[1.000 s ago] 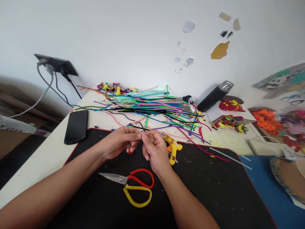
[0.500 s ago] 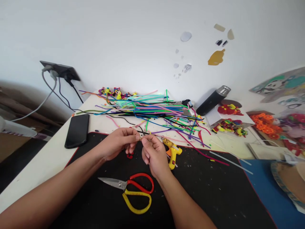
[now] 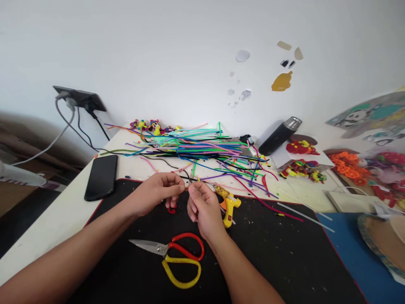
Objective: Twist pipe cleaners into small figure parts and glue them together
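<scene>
While both hands meet above the black mat [image 3: 268,253] near the middle of the counter [image 3: 63,207], the left hand [image 3: 155,193] and the right hand [image 3: 202,207] each pinch one end of a thin dark pipe-cleaner wire [image 3: 187,185] between thumb and forefinger, fingertips almost touching; the piece is too small to make out further. A small red bit [image 3: 171,209] lies on the mat just under the left hand. Twisting such a wire well seems to call for a firm pinch on one side while the other hand turns close to the join, so the fuzzy stem does not kink. Red-and-yellow-handled steel scissors [image 3: 177,253] lie closed toward the near edge, below the hands, and a yellow hot-glue gun [image 3: 228,202] rests just right of the right hand. Toward the far edge sprawls a pile of many-coloured pipe cleaners [image 3: 205,145], with a black smartphone [image 3: 101,176] at the left edge and a black metal flask [image 3: 278,136] lying tilted toward the far right corner. Behind it all stands a white wall [image 3: 158,55] carrying a dark power socket [image 3: 80,96] with cables.
</scene>
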`<state>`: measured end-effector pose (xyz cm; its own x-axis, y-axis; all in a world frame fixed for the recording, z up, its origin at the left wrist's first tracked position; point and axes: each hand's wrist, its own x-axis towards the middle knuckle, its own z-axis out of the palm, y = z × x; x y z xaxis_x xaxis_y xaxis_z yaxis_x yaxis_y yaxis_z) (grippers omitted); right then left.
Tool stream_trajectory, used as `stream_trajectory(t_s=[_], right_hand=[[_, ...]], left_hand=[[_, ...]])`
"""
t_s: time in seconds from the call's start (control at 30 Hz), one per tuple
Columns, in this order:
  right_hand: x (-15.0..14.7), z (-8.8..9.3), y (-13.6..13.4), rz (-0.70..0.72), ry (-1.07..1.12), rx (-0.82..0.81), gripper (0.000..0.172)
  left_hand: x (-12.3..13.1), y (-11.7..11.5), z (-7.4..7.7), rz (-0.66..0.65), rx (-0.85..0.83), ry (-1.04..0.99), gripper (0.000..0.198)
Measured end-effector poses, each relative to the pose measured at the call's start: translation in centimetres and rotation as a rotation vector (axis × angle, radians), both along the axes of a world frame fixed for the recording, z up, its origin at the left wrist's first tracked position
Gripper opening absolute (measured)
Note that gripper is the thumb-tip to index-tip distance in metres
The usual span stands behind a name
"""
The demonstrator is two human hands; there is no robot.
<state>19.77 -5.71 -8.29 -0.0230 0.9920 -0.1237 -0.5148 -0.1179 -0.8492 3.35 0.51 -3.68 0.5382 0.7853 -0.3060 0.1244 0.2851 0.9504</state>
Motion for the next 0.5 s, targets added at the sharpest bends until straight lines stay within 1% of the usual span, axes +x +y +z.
stream_trajectory(t_s=[0.13, 0.2, 0.33, 0.5], right_hand=[[0.13, 0.22, -0.13, -0.001, -0.018, -0.001, 0.041], [0.18, 0.21, -0.10, -0.006, -0.029, -0.004, 0.040], [0.17, 0.12, 0.01, -0.029, -0.033, -0.026, 0.039], [0.11, 0.17, -0.11, -0.040, -0.048, -0.028, 0.038]], left_hand=[[0.03, -0.03, 0.17, -0.019, 0.024, 0.031, 0.036], [0.07, -0.01, 0.06, -0.024, 0.007, 0.012, 0.038], [0.05, 0.04, -0.40, 0.010, -0.052, -0.058, 0.044], [-0.02, -0.04, -0.37, -0.011, -0.023, -0.083, 0.042]])
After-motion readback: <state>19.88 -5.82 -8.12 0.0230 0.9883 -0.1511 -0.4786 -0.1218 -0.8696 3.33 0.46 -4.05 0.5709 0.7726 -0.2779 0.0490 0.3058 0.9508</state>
